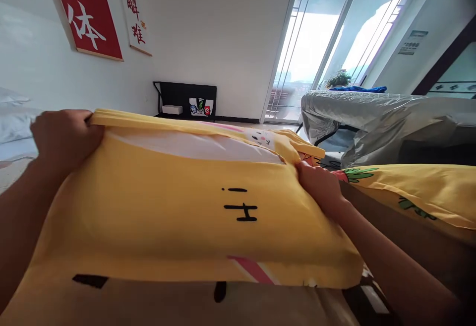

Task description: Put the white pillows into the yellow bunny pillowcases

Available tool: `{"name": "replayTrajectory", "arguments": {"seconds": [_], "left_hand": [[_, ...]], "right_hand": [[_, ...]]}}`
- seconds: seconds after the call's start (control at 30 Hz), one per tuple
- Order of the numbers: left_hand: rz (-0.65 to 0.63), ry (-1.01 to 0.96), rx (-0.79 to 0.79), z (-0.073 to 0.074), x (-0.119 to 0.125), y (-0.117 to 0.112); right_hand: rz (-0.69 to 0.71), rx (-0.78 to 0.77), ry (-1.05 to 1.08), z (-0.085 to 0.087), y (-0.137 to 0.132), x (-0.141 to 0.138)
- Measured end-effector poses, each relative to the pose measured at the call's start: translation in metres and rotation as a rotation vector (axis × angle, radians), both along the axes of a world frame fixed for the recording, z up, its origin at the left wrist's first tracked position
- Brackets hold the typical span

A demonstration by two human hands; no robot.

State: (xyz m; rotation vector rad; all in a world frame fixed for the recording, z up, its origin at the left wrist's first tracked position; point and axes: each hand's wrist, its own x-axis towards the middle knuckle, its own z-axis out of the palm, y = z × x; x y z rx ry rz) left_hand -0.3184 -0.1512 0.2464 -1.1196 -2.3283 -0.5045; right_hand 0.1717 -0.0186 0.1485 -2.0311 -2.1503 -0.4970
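Note:
A yellow pillowcase [167, 207] printed with black "Hi" letters stretches between my two hands. Through its long gap on the upper side shows a white pillow [201, 146]. My left hand [69, 132] is closed around the far left corner of the pillowcase. At the right end of the gap, my right hand [320, 182] grips the fabric with its fingers partly hidden in the folds. A cat face and pink stripes are printed on the cloth.
Another yellow printed cloth [427, 187] lies to the right. Beyond it stands furniture under a silvery plastic cover [372, 112]. A black shelf [186, 95] holds a white box and a printed bag against the wall. White bedding [17, 122] is at far left.

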Motion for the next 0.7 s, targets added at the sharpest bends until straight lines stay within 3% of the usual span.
{"name": "replayTrajectory", "arguments": {"seconds": [0.07,0.13,0.23,0.3,0.33,0.4,0.47,0.53,0.63,0.7], "left_hand": [[-0.03,-0.021,-0.065,-0.02,0.007,0.018],[-0.099,-0.098,-0.191,-0.054,0.013,0.035],[-0.214,-0.243,-0.364,-0.11,0.021,0.062],[-0.27,-0.311,-0.416,-0.132,0.025,0.076],[-0.274,-0.324,-0.427,-0.135,0.026,0.081],[-0.255,-0.288,-0.43,-0.128,0.026,0.086],[-0.242,-0.201,-0.421,-0.107,0.028,0.088],[-0.278,-0.098,-0.39,-0.084,0.036,0.091],[-0.484,-0.077,-0.386,-0.066,0.06,0.104],[-0.636,-0.162,-0.447,-0.071,0.075,0.116]], "right_hand": [[-0.074,0.039,-0.047,-0.009,0.001,0.01],[-0.131,0.008,-0.041,-0.03,0.001,0.013],[-0.105,-0.136,-0.021,-0.065,0.004,0.011],[-0.069,-0.213,-0.002,-0.076,0.011,0.013],[-0.062,-0.233,0.012,-0.075,0.015,0.015],[-0.076,-0.226,0.041,-0.062,0.025,0.018],[-0.044,-0.17,0.114,-0.038,0.033,0.014],[0.081,-0.092,0.249,-0.015,0.04,-0.003],[0.275,-0.09,0.363,0.0,0.046,-0.046],[0.305,-0.188,0.316,-0.006,0.052,-0.075]]}}
